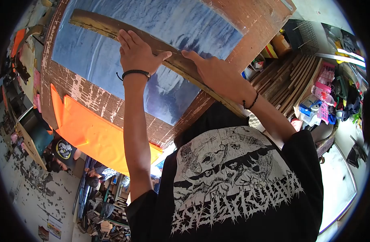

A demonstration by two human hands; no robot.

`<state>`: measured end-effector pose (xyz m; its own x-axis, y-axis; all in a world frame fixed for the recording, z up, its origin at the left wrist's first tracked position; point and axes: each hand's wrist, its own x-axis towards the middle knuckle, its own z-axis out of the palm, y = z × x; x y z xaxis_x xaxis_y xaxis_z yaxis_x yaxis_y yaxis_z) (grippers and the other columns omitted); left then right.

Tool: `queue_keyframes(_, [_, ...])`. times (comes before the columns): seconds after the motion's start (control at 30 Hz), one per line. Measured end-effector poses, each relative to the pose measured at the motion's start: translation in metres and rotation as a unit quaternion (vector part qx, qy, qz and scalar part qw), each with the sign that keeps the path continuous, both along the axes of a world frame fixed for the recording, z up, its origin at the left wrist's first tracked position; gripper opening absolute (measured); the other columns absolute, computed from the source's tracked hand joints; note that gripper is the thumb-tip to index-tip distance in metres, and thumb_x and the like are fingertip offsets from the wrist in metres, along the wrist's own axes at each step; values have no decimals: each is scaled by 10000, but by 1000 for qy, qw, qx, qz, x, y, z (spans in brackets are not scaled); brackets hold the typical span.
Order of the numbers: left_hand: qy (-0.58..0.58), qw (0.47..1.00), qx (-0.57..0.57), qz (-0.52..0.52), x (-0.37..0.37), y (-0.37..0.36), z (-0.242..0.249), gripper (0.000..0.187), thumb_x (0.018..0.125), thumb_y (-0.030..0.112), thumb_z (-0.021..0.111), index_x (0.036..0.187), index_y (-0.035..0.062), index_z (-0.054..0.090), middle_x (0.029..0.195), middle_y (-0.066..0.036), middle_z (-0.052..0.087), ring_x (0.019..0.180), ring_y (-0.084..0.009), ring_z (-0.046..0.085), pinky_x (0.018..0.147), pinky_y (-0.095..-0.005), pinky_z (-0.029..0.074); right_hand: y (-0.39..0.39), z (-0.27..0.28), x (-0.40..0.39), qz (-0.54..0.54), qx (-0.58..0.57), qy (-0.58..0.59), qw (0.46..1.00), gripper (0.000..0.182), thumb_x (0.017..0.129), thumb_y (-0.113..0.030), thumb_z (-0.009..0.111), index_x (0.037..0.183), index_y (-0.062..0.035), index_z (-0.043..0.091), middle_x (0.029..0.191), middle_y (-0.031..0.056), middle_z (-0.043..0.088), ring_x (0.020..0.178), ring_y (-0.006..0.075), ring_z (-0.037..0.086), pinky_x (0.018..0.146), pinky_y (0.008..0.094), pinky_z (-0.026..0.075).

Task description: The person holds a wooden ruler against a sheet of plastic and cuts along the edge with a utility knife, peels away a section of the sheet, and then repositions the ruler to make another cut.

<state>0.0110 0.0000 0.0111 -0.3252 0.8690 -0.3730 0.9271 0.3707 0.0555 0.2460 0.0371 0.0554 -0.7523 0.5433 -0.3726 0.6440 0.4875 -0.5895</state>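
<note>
A long wooden strip (100,25) lies slantwise across a blue and white sheet with a cloudy, printed-looking surface (173,20). My left hand (138,56) rests on the strip, fingers stretched flat and the thumb spread to the right. Farther along the same strip is my right hand (223,76), one finger extended along the wood. The other fingers of that hand are partly hidden and seem curled over the strip. The sheet lies on a worn brown board (96,94) with peeling paint. The strip's near end reaches my black shirt (233,173).
Bright orange cloth (96,125) hangs along the board's near left edge. Stacked wooden lengths (287,80) and a pink basket (324,90) stand at the right. Two other people are at the lower left, one in a dark shirt (64,149). Shelves of wood pieces (108,209) stand below.
</note>
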Motion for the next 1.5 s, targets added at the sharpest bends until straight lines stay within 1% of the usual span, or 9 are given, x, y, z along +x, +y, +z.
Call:
queue_keyframes(0.07, [0, 1000, -2, 2, 1, 0, 1, 1354, 729, 719, 744, 1527, -176, 117, 1611, -385, 90, 1541, -445, 98, 1213, -495, 260, -5, -5, 1, -26, -26, 0, 999, 514, 981, -112, 511, 1481, -111, 391, 732, 238, 641, 656, 405, 662, 602, 506, 517])
queue_keyframes(0.27, [30, 999, -26, -12, 1, 3, -4, 1355, 741, 727, 728, 1526, -182, 102, 1610, -391, 78, 1538, -454, 100, 1212, -506, 259, -31, -1, 88, -16, -42, -73, 996, 500, 956, -29, 479, 1448, -79, 402, 641, 231, 597, 583, 422, 643, 531, 512, 495])
queue_keyframes(0.37, [25, 999, -41, -14, 0, 5, -1, 1378, 735, 775, 697, 1513, -198, 108, 1597, -406, 80, 1532, -474, 67, 1241, -473, 218, -42, 25, 95, 41, 2, -142, 989, 551, 915, -20, 528, 1449, -56, 397, 739, 241, 654, 655, 361, 697, 579, 446, 552])
queue_keyframes(0.57, [18, 1000, -20, -11, -1, 2, -3, 1365, 730, 735, 730, 1525, -182, 106, 1612, -385, 81, 1538, -455, 97, 1228, -489, 230, -10, 35, 54, -34, -62, -10, 997, 512, 937, -31, 522, 1432, -68, 397, 797, 250, 674, 701, 411, 698, 617, 481, 557])
queue_keyframes(0.67, [13, 1000, -12, -7, -2, 1, -6, 1368, 724, 730, 738, 1525, -181, 105, 1615, -381, 78, 1539, -453, 92, 1231, -487, 221, -5, 8, 24, -36, -64, 18, 997, 495, 996, -124, 513, 1473, -100, 384, 685, 227, 624, 647, 402, 667, 559, 507, 494])
queue_keyframes(1.07, [14, 1000, -10, -3, 0, 0, -6, 1381, 712, 734, 744, 1524, -184, 106, 1617, -379, 70, 1540, -455, 84, 1216, -506, 245, -4, -3, 7, -22, -17, 22, 999, 488, 1011, -129, 475, 1489, -135, 380, 692, 221, 639, 632, 410, 662, 578, 524, 510])
queue_keyframes(1.17, [2, 1000, -8, -2, 0, 0, -3, 1379, 723, 741, 730, 1526, -182, 95, 1618, -380, 62, 1538, -461, 82, 1215, -509, 245, -14, 4, 16, -1, 5, -69, 998, 521, 979, -95, 490, 1488, -108, 378, 675, 220, 630, 626, 409, 659, 587, 516, 517])
queue_keyframes(1.27, [13, 1000, -17, -3, 0, -1, -6, 1365, 742, 737, 716, 1531, -179, 81, 1618, -381, 57, 1539, -460, 80, 1217, -511, 238, -24, 6, 43, 6, 15, -47, 999, 549, 946, -62, 504, 1481, -82, 380, 677, 227, 630, 627, 407, 663, 577, 504, 526])
queue_keyframes(1.5, [-3, 1000, 3, 4, 0, -1, -4, 1356, 738, 728, 724, 1532, -175, 95, 1619, -377, 64, 1541, -456, 73, 1220, -511, 231, -29, 36, 73, 13, -46, -136, 989, 596, 922, -46, 532, 1492, -33, 356, 756, 241, 670, 697, 395, 694, 612, 480, 551])
